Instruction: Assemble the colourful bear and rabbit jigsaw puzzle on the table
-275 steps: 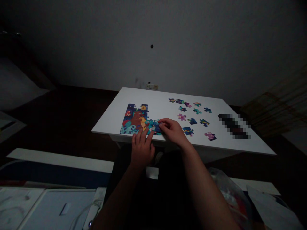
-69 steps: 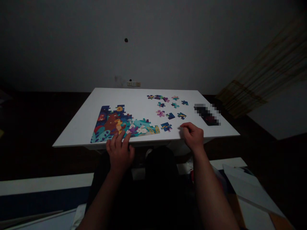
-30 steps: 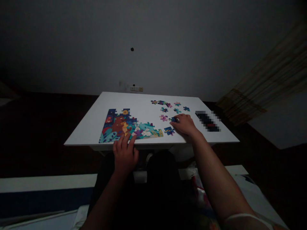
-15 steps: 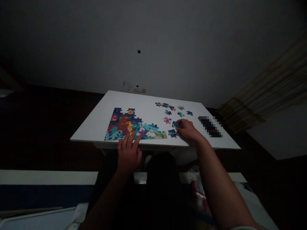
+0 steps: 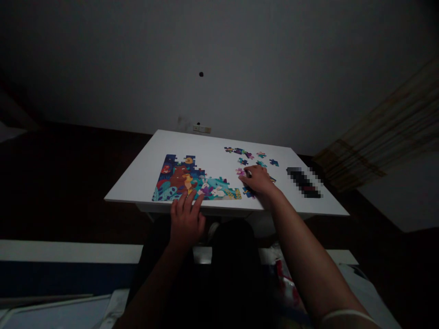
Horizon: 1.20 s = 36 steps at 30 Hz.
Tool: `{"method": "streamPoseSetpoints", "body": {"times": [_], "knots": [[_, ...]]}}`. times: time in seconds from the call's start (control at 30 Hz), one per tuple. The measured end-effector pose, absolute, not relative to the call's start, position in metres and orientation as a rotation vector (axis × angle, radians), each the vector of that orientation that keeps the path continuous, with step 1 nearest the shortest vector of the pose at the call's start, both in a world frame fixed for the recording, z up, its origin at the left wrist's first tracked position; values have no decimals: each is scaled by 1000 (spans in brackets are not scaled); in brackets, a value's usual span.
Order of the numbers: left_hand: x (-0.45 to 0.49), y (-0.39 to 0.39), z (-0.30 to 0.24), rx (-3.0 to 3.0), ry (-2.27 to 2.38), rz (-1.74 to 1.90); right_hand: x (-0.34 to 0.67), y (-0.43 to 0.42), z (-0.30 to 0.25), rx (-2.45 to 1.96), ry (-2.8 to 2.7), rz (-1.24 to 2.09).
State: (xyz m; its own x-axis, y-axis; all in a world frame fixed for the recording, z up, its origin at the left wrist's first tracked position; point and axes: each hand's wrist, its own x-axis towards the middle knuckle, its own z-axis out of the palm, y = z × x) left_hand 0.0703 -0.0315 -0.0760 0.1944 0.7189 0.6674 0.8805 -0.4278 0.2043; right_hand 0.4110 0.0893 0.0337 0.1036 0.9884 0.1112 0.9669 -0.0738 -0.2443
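Note:
A partly assembled jigsaw puzzle (image 5: 181, 178) with forest animals lies on the left half of the white table (image 5: 133, 176). My left hand (image 5: 187, 217) rests at its lower edge, fingers stretched and slightly apart, holding nothing. To the right of the puzzle, my right hand (image 5: 258, 179) has its fingertips closed at a pink puzzle piece (image 5: 240, 172), which still lies at table level. Beneath this hand, a dark blue puzzle piece (image 5: 248, 192) shows near the front edge. Another piece (image 5: 272, 179) peeks out on the hand's right side, mostly covered.
Several loose puzzle pieces (image 5: 243, 161) lie scattered toward the back right of the table. A dark, pixelated object (image 5: 304, 183) sits near the right edge. Beyond the table stands a grey wall (image 5: 240, 82) with a socket strip (image 5: 201, 129); a curtain (image 5: 356, 151) hangs at right.
My right hand has moved left from the blue piece to the pink one. A piece now shows at the hand's right side. My left hand stays at the puzzle's lower edge.

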Motion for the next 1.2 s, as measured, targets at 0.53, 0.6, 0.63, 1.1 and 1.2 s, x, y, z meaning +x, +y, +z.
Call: {"method": "streamPoseSetpoints", "body": {"times": [0.53, 0.6, 0.63, 1.1, 1.2], "knots": [[74, -39, -66, -2305, -1652, -999, 417, 104, 29, -1908, -1871, 409], [74, -39, -68, -2299, -1637, -1003, 417, 103, 31, -1844, -1898, 507], [74, -38, -69, -2299, -1633, -1004, 417, 103, 33, -1820, -1922, 528], [75, -39, -69, -2325, -1671, -1025, 403, 96, 45, -2000, -2090, 309], [75, -40, -67, -2361, -1699, -1026, 402, 100, 48, -1993, -2100, 360]]}}
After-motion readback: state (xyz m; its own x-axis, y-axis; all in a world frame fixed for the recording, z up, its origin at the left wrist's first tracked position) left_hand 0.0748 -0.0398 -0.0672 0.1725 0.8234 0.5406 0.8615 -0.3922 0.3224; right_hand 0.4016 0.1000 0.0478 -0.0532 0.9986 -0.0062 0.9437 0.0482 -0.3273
